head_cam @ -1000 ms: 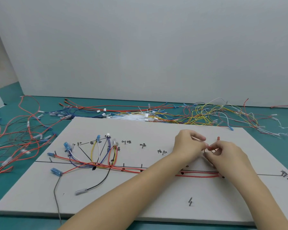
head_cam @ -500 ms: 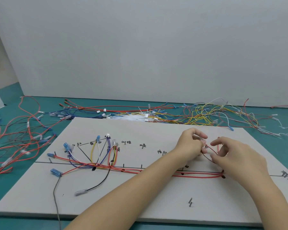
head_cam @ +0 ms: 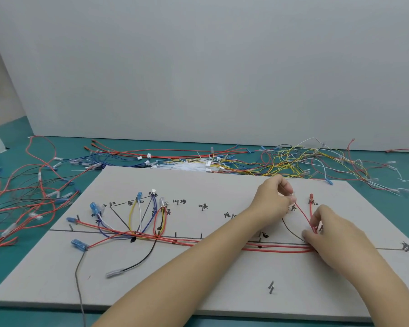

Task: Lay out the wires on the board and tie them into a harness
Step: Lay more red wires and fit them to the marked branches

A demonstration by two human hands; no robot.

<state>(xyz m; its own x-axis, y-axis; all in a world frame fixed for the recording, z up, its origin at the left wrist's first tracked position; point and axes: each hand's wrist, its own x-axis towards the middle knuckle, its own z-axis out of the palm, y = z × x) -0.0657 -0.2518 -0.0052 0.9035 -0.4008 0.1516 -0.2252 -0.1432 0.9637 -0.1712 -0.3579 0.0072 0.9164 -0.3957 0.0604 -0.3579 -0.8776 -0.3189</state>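
A grey board (head_cam: 198, 279) with pins and handwritten marks lies on the teal table. Red wires (head_cam: 276, 250) run along its drawn line toward the right, and a fan of yellow, white, blue and red wires (head_cam: 142, 218) loops up at the left. My left hand (head_cam: 273, 200) pinches the end of a red wire (head_cam: 301, 212) above the line. My right hand (head_cam: 328, 232) pinches the red wires lower down, near a pin by the line. A red terminal (head_cam: 311, 197) stands between the hands. A dark wire (head_cam: 291, 231) curves under my left hand.
Loose wires lie in heaps behind the board (head_cam: 293, 161) and at the left (head_cam: 21, 199). White cable ties (head_cam: 187, 167) lie at the board's far edge. A black wire with a clear terminal (head_cam: 115, 272) trails over the board's front left. Two pins (head_cam: 271, 287) stand at the front.
My hands have drawn apart: the left lifted a little with the wire end, the right slid down to the wires by the line. The red wire now stretches between them.
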